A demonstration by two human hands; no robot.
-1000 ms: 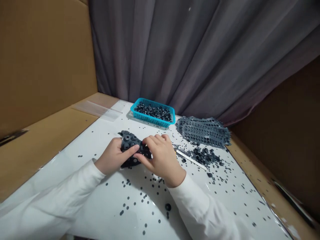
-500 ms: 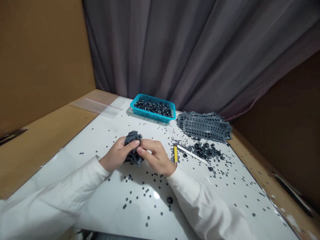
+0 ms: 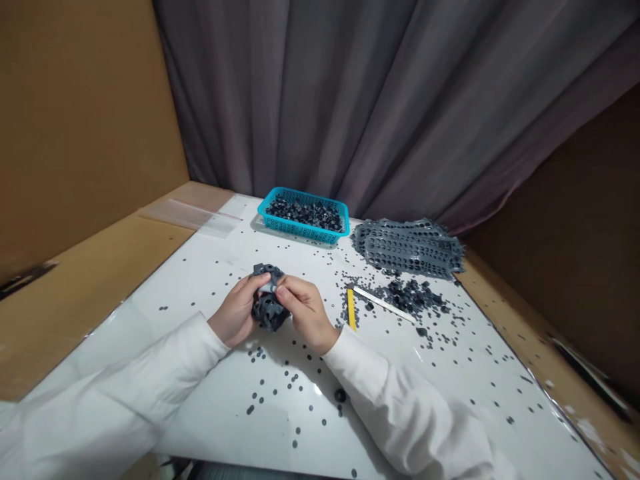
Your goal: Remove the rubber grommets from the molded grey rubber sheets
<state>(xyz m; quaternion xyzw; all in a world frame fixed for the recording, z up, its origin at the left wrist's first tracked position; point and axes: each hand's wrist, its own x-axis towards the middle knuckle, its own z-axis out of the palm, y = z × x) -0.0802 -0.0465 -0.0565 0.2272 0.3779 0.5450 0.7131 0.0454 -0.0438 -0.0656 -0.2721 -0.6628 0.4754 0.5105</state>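
Observation:
Above the white table, both my hands grip a bent dark grey rubber sheet (image 3: 270,313) with round holes and raised knobs. My left hand (image 3: 239,308) is closed around its left side, the thumb lying on top. From the right, my right hand (image 3: 309,311) pinches the sheet with thumb and forefinger; whether a small piece sits in that pinch is hidden. Small dark discs (image 3: 293,380) are scattered on the table below and around my hands. A larger black ring (image 3: 340,395) lies near my right forearm.
A turquoise basket (image 3: 303,231) of small dark parts stands at the back. Stacked perforated grey sheets (image 3: 410,248) lie right of it, with a heap of black pieces (image 3: 413,297) in front. A yellow strip (image 3: 351,310), a white strip (image 3: 384,305) and a clear plastic bag (image 3: 190,217) also lie here.
The grey sheet has been turned and bent differently between my hands, now showing a paler, shiny patch near the thumbs. My right hand has shifted slightly left; the view has tilted a little.

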